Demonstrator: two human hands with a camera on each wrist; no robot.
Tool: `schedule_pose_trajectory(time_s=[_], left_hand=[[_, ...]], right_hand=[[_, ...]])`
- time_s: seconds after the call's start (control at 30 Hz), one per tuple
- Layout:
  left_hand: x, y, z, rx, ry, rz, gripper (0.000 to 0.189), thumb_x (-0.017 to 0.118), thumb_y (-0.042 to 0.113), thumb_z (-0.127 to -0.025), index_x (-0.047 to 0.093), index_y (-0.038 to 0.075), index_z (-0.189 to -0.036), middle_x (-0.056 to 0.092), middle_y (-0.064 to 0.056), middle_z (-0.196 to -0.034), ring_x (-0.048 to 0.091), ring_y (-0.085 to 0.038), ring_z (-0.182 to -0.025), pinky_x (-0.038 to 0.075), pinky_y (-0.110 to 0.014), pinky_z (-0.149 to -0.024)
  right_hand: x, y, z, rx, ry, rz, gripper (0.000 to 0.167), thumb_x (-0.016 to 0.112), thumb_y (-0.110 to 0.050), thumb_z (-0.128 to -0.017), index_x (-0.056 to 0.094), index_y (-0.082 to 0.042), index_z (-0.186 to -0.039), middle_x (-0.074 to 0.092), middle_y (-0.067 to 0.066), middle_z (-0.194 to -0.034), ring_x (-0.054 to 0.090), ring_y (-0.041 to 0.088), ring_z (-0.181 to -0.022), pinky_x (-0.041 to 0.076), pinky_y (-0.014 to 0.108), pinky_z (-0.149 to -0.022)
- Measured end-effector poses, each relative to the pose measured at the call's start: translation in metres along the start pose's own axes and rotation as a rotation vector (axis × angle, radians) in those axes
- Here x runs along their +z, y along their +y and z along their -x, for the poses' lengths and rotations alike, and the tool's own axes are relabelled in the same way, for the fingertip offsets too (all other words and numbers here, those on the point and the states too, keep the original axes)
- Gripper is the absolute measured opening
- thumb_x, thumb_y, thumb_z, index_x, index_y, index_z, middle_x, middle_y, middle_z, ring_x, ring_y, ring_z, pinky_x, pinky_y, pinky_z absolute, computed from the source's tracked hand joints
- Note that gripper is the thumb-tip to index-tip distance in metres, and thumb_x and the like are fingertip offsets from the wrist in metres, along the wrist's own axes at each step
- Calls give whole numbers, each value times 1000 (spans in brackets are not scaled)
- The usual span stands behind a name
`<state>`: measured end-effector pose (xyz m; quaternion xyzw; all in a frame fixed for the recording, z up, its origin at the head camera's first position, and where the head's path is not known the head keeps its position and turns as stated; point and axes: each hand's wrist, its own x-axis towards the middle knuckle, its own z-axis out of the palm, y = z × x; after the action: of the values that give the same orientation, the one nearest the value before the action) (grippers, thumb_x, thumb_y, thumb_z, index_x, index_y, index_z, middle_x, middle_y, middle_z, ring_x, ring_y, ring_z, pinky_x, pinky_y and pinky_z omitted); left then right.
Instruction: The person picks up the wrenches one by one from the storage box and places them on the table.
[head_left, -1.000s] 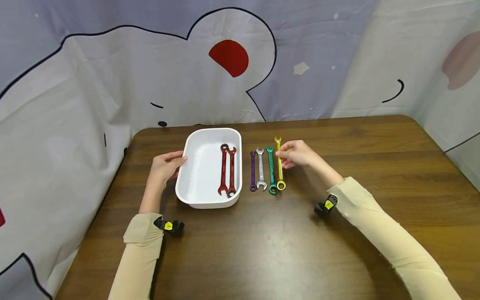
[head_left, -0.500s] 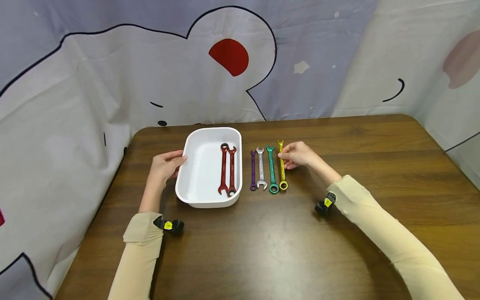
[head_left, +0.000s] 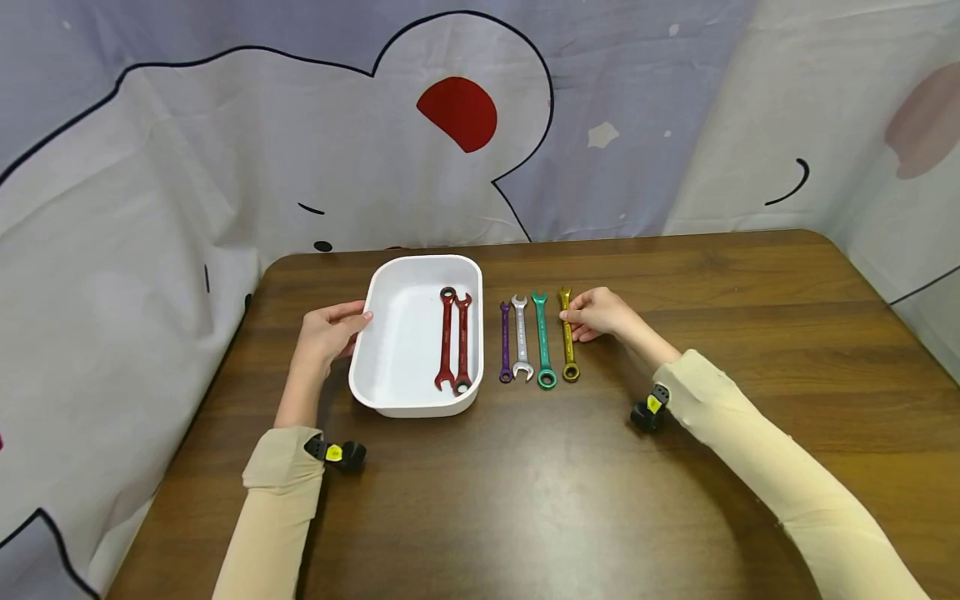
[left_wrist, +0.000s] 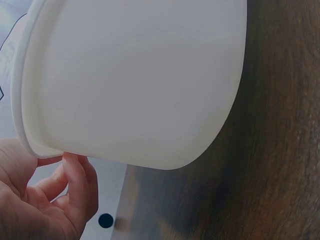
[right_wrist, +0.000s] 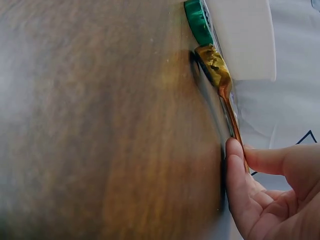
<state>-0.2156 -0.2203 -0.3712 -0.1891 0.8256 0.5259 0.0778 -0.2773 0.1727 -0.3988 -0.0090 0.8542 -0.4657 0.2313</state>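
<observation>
My left hand [head_left: 327,335] grips the left rim of a white plastic tub [head_left: 401,350], thumb over the edge and fingers against the outer wall. Two red wrenches, one [head_left: 446,340] beside the other [head_left: 462,342], lie along the tub's right side. With thumb and fingers, my right hand [head_left: 600,314] pinches a yellow wrench [head_left: 567,342] near its open end. In the right wrist view its ring end [right_wrist: 214,65] shows just above the wood. Left of it lie a green wrench [head_left: 543,342], a silver wrench [head_left: 521,337] and a purple wrench [head_left: 506,342].
All of this stands on a brown wooden table [head_left: 480,500], with the wrenches in a row between the tub and my right hand. A patterned cloth [head_left: 637,125] hangs behind the table's back edge.
The yellow wrench in my right hand has moved slightly right and towards me, widening its gap from the green one. My left hand stays on the tub rim.
</observation>
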Motion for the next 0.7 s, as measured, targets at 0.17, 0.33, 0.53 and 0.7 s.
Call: schedule_pose_trajectory(time_s=[0.17, 0.33, 0.53, 0.7], left_hand=[[0, 0, 1, -4, 2, -3, 50, 63, 33, -93, 53, 14, -138, 57, -10, -134, 55, -5, -88, 50, -18, -71], [0, 0, 2, 6, 6, -8, 50, 63, 33, -93, 54, 14, -138, 56, -10, -133, 55, -4, -86, 50, -18, -71], [1, 0, 2, 16, 8, -4, 49, 62, 33, -93, 54, 13, -137, 57, -10, -130, 55, -3, -84, 49, -16, -67], [1, 0, 1, 17, 8, -1, 49, 63, 33, -93, 55, 14, -137, 57, -10, -129, 55, -3, -83, 49, -16, -67]], right_hand=[[2, 0, -1, 1, 8, 21, 28, 61, -16, -95, 56, 8, -108, 62, -1, -66, 61, 5, -54, 53, 20, -55], [4, 0, -2, 8, 10, 13, 27, 61, -16, -94, 56, 7, -106, 62, -2, -62, 61, 5, -53, 53, 20, -54], [5, -1, -3, 9, 17, 8, 27, 63, -16, -93, 57, 7, -105, 61, -2, -60, 61, 5, -52, 54, 21, -54], [4, -3, -1, 11, 14, 20, 29, 64, -17, -92, 59, 8, -106, 62, -2, -62, 61, 5, -52, 54, 21, -55]])
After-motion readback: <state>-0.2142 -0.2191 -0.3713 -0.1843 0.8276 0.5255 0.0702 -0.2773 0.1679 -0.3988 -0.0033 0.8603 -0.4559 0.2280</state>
